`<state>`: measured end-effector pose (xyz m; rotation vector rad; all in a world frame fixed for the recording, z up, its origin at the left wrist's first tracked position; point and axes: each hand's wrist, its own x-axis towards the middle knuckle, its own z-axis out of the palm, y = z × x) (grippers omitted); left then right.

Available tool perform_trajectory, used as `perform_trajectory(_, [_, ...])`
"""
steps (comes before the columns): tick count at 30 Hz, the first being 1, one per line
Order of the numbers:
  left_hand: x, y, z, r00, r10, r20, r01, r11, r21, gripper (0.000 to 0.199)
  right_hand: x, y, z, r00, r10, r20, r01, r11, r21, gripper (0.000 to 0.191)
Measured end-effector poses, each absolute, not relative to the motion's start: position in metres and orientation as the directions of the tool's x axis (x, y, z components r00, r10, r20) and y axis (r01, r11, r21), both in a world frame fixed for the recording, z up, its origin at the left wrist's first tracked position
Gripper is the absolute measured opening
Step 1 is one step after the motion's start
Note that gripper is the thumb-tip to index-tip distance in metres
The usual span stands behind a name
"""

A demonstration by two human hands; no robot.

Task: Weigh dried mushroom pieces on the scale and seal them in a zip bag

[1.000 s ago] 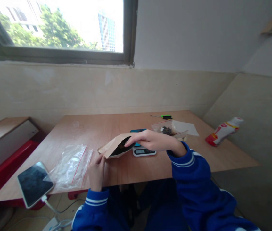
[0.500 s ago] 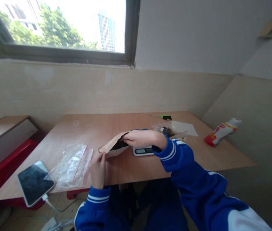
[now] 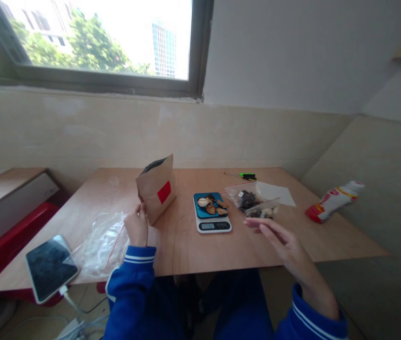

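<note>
My left hand point(image 3: 137, 225) pinches the lower left edge of a brown kraft paper bag point(image 3: 155, 192) with a red label. The bag stands upright, its dark mouth open at the top. My right hand point(image 3: 277, 236) hovers over the front right of the table, fingers stretched out, with nothing in it. Between the hands sits a white digital kitchen scale point(image 3: 215, 226) with a blue plate. Several brown and pale dried pieces point(image 3: 210, 206) lie on that plate. Just beyond my right fingertips are clear zip bags point(image 3: 248, 196) with dark and pale dried pieces inside.
Flat clear zip bags point(image 3: 104, 243) lie at the left, beside a tablet-like device point(image 3: 51, 268) with a cable plugged in. A green-handled screwdriver point(image 3: 247, 175) and a white sheet point(image 3: 277, 192) lie at the back right. A red-and-white bottle point(image 3: 333, 202) stands near the right edge.
My right hand has come out of the paper bag and moved right and down. The bag has gone from tilted to upright, uncovering the scale and the pieces on it. My left hand still grips the bag.
</note>
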<state>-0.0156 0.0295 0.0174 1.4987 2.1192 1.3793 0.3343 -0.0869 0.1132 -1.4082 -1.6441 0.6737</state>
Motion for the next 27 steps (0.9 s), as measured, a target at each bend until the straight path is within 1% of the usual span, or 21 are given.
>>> perform_trajectory(3, [-0.010,0.035,0.019,-0.474,0.825,0.307,0.648,0.091,0.756,0.037,0.351,-0.100,0.090,0.079,0.982,0.173,0.445,0.120,-0.888,0.038])
perform_trajectory(8, [-0.005,0.034,0.020,-0.451,0.847,0.282,0.646,0.091,0.758,0.041,0.371,-0.102,0.080,0.220,0.959,0.179,0.428,0.070,-0.901,0.045])
perform_trajectory(11, [-0.008,0.023,0.019,-0.422,0.857,0.296,0.644,0.054,0.763,0.048,0.375,-0.100,0.075,0.233,0.958,0.165,0.419,0.054,-0.906,0.045])
perform_trajectory(13, [-0.016,0.010,0.015,-0.436,0.838,0.328,0.658,0.049,0.751,0.053,0.375,-0.099,0.072,0.215,0.966,0.144,0.409,0.045,-0.912,0.046])
perform_trajectory(15, [-0.028,-0.007,0.008,-0.466,0.790,0.399,0.720,0.076,0.690,0.048,0.375,-0.099,0.068,0.195,0.973,0.123,0.393,0.037,-0.919,0.048])
perform_trajectory(16, [-0.035,-0.015,0.003,-0.470,0.782,0.410,0.759,0.121,0.640,0.045,0.375,-0.099,0.067,0.188,0.976,0.111,0.384,0.031,-0.923,0.049])
perform_trajectory(18, [-0.050,-0.030,-0.009,-0.506,0.780,0.369,0.811,0.283,0.512,0.043,0.375,-0.099,0.065,0.179,0.980,0.087,0.370,0.015,-0.929,0.050])
perform_trajectory(19, [-0.057,-0.036,-0.014,-0.534,0.781,0.324,0.808,0.357,0.469,0.043,0.375,-0.098,0.064,0.179,0.981,0.078,0.366,0.007,-0.931,0.050])
perform_trajectory(20, [-0.062,-0.040,-0.020,-0.536,0.795,0.285,0.806,0.381,0.454,0.044,0.375,-0.097,0.063,0.177,0.982,0.070,0.363,0.001,-0.932,0.051])
perform_trajectory(22, [-0.071,-0.044,-0.028,-0.493,0.835,0.245,0.811,0.339,0.476,0.046,0.375,-0.095,0.060,0.173,0.983,0.064,0.364,-0.003,-0.931,0.052])
perform_trajectory(24, [-0.076,-0.043,-0.033,-0.475,0.851,0.225,0.788,0.297,0.540,0.049,0.374,-0.093,0.058,0.161,0.985,0.059,0.367,-0.004,-0.930,0.054])
perform_trajectory(27, [-0.077,-0.040,-0.032,-0.518,0.836,0.178,0.720,0.314,0.619,0.050,0.373,-0.091,0.055,0.142,0.989,0.048,0.370,-0.008,-0.929,0.054])
